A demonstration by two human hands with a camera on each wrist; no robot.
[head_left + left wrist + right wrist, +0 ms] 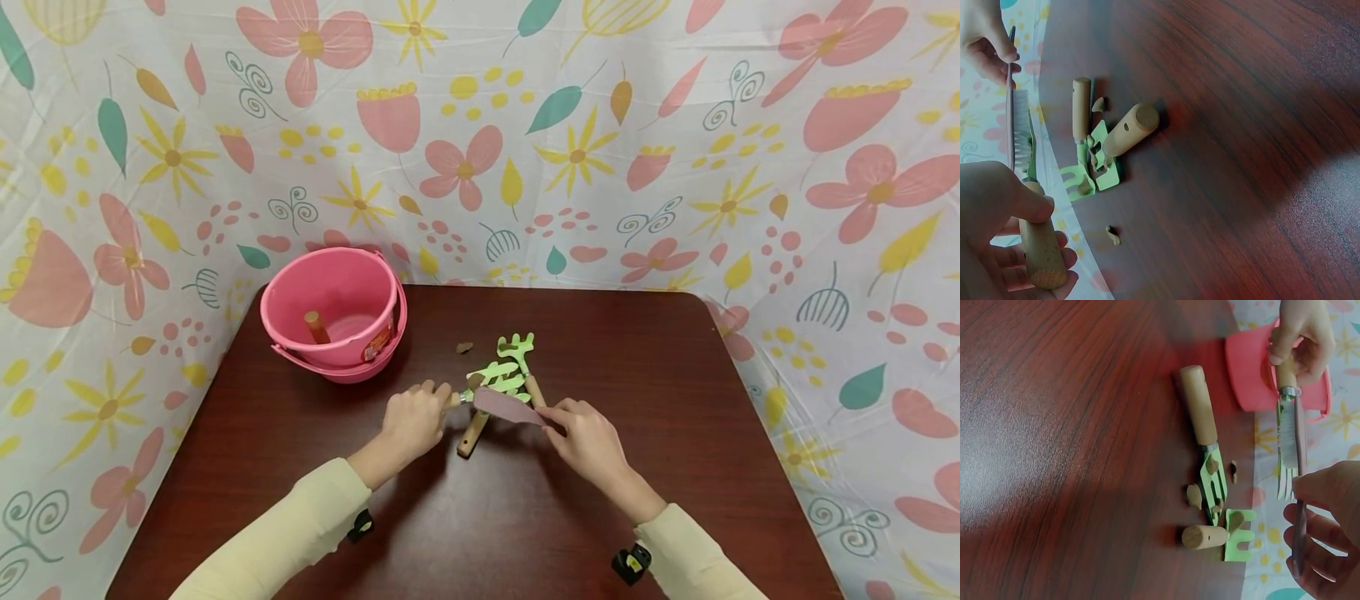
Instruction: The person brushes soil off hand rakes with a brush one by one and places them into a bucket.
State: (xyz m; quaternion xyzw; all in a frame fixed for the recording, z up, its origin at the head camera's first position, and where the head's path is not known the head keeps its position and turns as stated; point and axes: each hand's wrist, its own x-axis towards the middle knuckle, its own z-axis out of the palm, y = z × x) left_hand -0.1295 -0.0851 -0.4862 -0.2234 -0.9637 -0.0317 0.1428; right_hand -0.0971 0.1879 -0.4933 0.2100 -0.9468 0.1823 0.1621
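Brush (pixel 504 406): While its mauve back shows near the centre of the head view, both wrist views add white bristles (pixel 1021 125) facing a green fork (pixel 1042 247).
Bucket (pixel 337 354): pink, left in the head view, which alone shows a wooden stick (pixel 317 327) inside.
Left hand (pixel 415 417): fingers curled round the fork's wooden handle (pixel 1285 374).
Right hand (pixel 587 437): thumb and fingers pinching the brush's end.
Forearms (pixel 285 529): angled inward from the frame's lower edge.

Flowered cloth (pixel 525 183) behind dark table (pixel 637 358)
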